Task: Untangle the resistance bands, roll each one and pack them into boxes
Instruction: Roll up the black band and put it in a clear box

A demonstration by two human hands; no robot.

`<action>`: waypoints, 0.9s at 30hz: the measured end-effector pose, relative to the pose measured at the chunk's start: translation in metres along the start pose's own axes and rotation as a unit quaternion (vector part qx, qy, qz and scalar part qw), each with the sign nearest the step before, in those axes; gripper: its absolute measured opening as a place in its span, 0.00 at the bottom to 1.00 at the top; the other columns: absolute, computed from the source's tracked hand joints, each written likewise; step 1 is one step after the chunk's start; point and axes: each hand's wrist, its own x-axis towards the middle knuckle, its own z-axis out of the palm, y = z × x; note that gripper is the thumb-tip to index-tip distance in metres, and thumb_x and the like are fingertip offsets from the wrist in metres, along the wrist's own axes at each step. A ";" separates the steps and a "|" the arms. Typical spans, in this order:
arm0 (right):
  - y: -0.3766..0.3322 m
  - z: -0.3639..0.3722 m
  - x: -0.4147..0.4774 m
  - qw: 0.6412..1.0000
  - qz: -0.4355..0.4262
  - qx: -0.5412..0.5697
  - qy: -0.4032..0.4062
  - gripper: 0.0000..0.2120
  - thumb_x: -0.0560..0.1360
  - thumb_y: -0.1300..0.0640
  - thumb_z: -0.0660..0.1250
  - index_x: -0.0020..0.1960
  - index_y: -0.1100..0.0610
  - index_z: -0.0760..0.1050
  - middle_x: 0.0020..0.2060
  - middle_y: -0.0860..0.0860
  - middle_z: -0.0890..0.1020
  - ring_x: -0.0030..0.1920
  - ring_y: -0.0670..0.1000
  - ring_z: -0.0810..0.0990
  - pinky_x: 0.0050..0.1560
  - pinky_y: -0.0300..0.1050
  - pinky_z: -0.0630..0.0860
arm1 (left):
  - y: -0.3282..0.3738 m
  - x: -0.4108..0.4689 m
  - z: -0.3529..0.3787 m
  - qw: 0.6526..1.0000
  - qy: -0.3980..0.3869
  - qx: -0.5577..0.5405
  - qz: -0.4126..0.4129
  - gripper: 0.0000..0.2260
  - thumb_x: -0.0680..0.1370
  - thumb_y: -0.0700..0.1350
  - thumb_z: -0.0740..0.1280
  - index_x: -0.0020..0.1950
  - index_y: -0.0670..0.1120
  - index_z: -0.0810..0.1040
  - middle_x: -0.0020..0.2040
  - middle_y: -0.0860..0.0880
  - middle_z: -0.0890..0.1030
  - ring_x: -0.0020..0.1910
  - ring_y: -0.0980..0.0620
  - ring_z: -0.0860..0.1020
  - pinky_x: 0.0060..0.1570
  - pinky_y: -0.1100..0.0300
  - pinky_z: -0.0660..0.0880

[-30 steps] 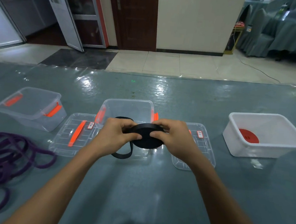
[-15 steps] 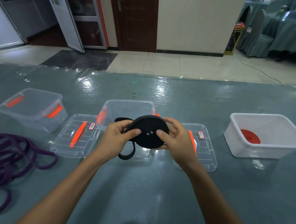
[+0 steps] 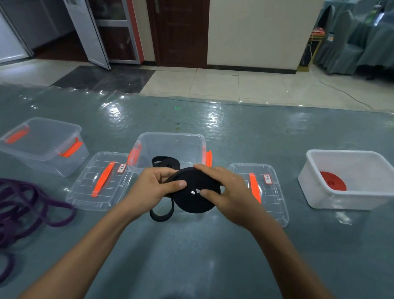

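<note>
The left hand and right hand both grip a black band wound into a flat roll. They hold it tilted above the table, thumbs pressed on its near face and fingers curled over its rim. A loose tail of the same band hangs from under the left hand down to the table, and another loop shows behind the knuckles. Whether that loop lies inside the middle box or only against its clear near wall is hard to tell. That open box stands just behind the roll, with a clear lid lying flat on either side of it: the left lid touches its corner and the right lid is partly under the right wrist. Farther left a second clear box stands apart from the left lid. Well to the right, across a bare gap, a white tub holds a red roll. A purple band sprawls in tangled loops at the near left and runs off the frame's edge. Bare table lies between the forearms towards the viewer, and a wide bare strip runs from the boxes to the table's far edge.
</note>
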 end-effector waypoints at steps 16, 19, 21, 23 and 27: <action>-0.001 -0.003 0.001 0.999 0.002 0.053 -0.011 0.29 0.73 0.65 0.72 0.69 0.43 0.73 0.56 0.44 0.80 0.57 0.43 0.76 0.57 0.32 0.71 | 0.007 -0.002 0.004 0.999 -0.003 -0.005 0.038 0.08 0.78 0.36 0.69 0.56 0.39 0.83 0.46 0.42 0.87 0.47 0.43 0.86 0.49 0.57 0.82; 0.004 -0.001 0.003 0.993 0.023 0.108 0.040 0.30 0.72 0.67 0.72 0.68 0.44 0.74 0.58 0.45 0.80 0.60 0.45 0.77 0.60 0.36 0.73 | 0.004 -0.002 0.010 0.995 0.057 -0.009 0.075 0.08 0.80 0.37 0.66 0.57 0.44 0.83 0.47 0.44 0.87 0.47 0.45 0.85 0.45 0.57 0.82; 0.003 0.003 0.005 0.988 0.032 0.138 0.064 0.31 0.72 0.67 0.72 0.68 0.42 0.74 0.59 0.44 0.80 0.60 0.47 0.78 0.61 0.39 0.75 | 0.000 -0.004 0.015 0.992 0.080 -0.015 0.092 0.10 0.81 0.38 0.64 0.56 0.47 0.83 0.48 0.42 0.86 0.48 0.45 0.85 0.45 0.56 0.82; 0.003 0.007 0.005 0.984 0.035 0.154 0.084 0.31 0.72 0.67 0.72 0.68 0.42 0.75 0.57 0.43 0.80 0.59 0.47 0.78 0.60 0.39 0.75 | -0.003 -0.005 0.018 0.990 0.089 -0.006 0.108 0.11 0.82 0.38 0.64 0.56 0.50 0.83 0.49 0.43 0.86 0.50 0.45 0.85 0.49 0.54 0.82; 0.005 0.016 0.002 0.981 0.044 0.153 0.113 0.30 0.72 0.69 0.71 0.68 0.46 0.75 0.55 0.43 0.80 0.57 0.45 0.79 0.56 0.34 0.75 | -0.006 -0.007 0.018 0.993 0.071 0.004 0.090 0.11 0.81 0.36 0.65 0.57 0.49 0.82 0.49 0.46 0.87 0.50 0.47 0.85 0.48 0.57 0.82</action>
